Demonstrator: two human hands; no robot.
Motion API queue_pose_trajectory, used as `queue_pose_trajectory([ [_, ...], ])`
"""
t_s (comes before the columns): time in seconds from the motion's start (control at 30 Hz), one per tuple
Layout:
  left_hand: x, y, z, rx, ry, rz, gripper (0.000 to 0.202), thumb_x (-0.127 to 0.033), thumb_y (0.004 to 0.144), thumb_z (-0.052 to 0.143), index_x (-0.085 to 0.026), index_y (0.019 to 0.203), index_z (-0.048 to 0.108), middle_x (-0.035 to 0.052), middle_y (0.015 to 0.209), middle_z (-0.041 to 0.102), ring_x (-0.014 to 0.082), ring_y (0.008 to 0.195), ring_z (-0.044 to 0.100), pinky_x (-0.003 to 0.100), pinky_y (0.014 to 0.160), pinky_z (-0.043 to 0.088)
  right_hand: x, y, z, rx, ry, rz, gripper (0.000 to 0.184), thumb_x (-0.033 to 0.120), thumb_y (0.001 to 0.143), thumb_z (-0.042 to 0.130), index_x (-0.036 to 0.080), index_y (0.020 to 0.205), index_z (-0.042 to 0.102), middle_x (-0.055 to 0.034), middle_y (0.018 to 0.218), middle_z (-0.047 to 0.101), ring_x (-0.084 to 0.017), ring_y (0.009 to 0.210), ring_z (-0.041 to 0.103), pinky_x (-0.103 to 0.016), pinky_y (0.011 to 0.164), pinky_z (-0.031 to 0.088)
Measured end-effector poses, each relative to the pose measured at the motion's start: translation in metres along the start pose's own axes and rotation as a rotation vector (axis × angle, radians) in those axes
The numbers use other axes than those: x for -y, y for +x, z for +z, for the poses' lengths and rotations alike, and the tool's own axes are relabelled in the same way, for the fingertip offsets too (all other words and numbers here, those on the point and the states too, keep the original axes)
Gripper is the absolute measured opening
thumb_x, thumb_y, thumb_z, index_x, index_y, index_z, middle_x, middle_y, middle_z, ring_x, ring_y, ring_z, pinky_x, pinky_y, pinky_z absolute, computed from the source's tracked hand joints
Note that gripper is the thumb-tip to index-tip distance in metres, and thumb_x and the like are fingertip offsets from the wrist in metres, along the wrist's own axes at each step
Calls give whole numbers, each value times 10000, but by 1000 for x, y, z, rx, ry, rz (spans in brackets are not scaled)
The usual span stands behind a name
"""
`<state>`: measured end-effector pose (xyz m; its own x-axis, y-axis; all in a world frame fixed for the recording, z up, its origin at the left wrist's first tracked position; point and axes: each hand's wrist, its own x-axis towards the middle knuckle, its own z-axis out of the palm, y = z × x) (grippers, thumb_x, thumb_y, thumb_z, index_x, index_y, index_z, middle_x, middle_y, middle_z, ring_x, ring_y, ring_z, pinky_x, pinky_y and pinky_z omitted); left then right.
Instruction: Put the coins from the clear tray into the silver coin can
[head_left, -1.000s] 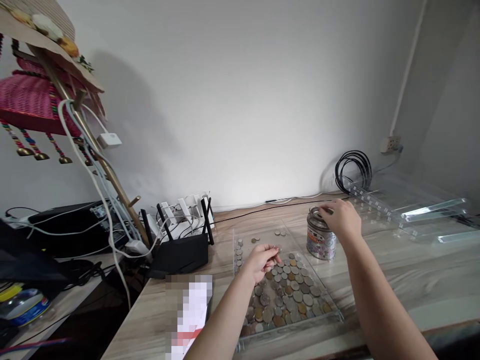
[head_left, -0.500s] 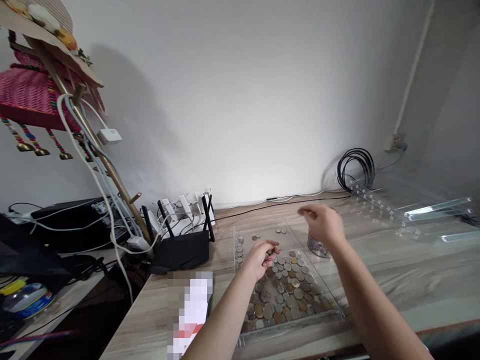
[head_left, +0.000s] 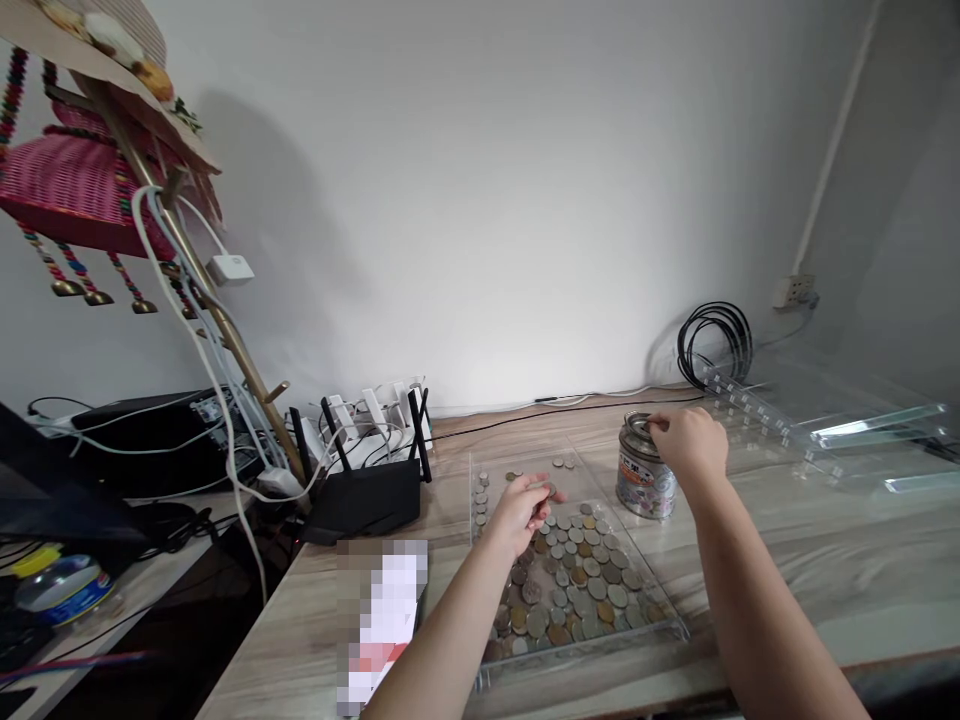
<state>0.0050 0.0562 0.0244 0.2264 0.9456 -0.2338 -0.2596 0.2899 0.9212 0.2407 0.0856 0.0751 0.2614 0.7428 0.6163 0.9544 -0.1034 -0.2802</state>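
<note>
Many silver and brassy coins (head_left: 577, 575) lie spread on a clear acrylic tray (head_left: 551, 457) on the desk. Over the tray's left half is my left hand (head_left: 517, 510), fingers closed together with a coin (head_left: 551, 489) at the tips. Behind the tray's right side stands a round metal can (head_left: 643, 488) with a printed label and an open top. My right hand (head_left: 694, 440) is at the can's rim, its fingers pinched over the opening. Whatever those fingertips hold, if anything, is hidden.
A black router (head_left: 367, 500) with antennas and white plugs stands left of the tray. A blurred-out paper (head_left: 386, 620) lies before it. Clear acrylic panels (head_left: 870, 425) and a coiled black cable (head_left: 715, 345) sit at the right rear. Left, cords hang from a stand (head_left: 225, 335).
My right hand has moved right and slightly down to the can's mouth, uncovering the can's label. My left hand has barely moved, and the coin at its fingertips shows more clearly.
</note>
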Motion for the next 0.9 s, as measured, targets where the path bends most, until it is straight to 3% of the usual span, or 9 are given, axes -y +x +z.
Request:
queue_pose_trajectory([
  [0.07,1,0,0,-1,11,16,318,-158,686,518,-118,994,449,53,657,600,16,354,324,156,336,122,12,-5,-3,-67,79,-61,292,280,709,433,196,886,649,-85,824,625,-225,824,496,-313,659,346],
  [0.13,1,1,0,-5,14,42,361,-185,687,529,-123,1031,440,41,633,594,16,348,309,158,340,115,30,-15,-3,-25,244,-151,298,291,734,414,198,912,634,-67,871,624,-192,800,510,-284,666,358],
  [0.27,3,3,0,-46,20,107,414,-215,675,557,-157,1065,430,-27,539,530,20,338,314,154,341,103,74,-44,12,521,537,-421,241,313,722,439,208,726,657,-17,666,632,-129,597,522,-219,544,355],
  [0.33,3,4,1,-67,13,117,365,-205,668,557,-167,1016,453,-64,474,458,24,329,322,149,336,91,88,-56,22,633,562,-453,211,298,696,471,211,745,656,-8,637,627,-124,576,522,-209,519,342],
  [0.47,2,5,1,-6,-53,22,144,-159,698,470,-143,841,475,-31,489,488,24,320,334,141,319,92,89,-55,22,506,506,-358,216,216,687,454,250,769,651,7,706,641,-122,627,535,-206,540,340],
  [0.57,1,4,-2,-14,-149,-91,142,-70,682,403,-114,800,471,42,569,567,34,351,402,132,306,166,64,-35,6,222,382,-209,252,228,712,422,271,818,646,-1,806,639,-139,719,538,-222,585,350],
  [0.67,-1,2,-4,-6,-240,-174,240,-4,649,386,-86,860,468,129,734,621,100,536,574,139,393,358,26,-12,-6,-29,178,4,283,286,717,423,261,902,636,-45,838,622,-178,769,525,-249,566,340],
  [0.77,-2,-1,-3,112,-277,-239,305,-6,667,379,-64,959,445,189,886,612,188,782,614,210,597,473,-5,1,-6,38,70,92,270,281,690,436,269,844,658,-52,780,617,-196,739,527,-257,515,315],
  [0.9,-4,-3,0,151,-313,-256,267,-158,769,366,-62,1010,429,191,889,610,216,834,604,291,697,484,-13,3,-1,130,62,108,256,295,671,453,267,802,672,-54,748,621,-206,711,531,-266,506,316],
])
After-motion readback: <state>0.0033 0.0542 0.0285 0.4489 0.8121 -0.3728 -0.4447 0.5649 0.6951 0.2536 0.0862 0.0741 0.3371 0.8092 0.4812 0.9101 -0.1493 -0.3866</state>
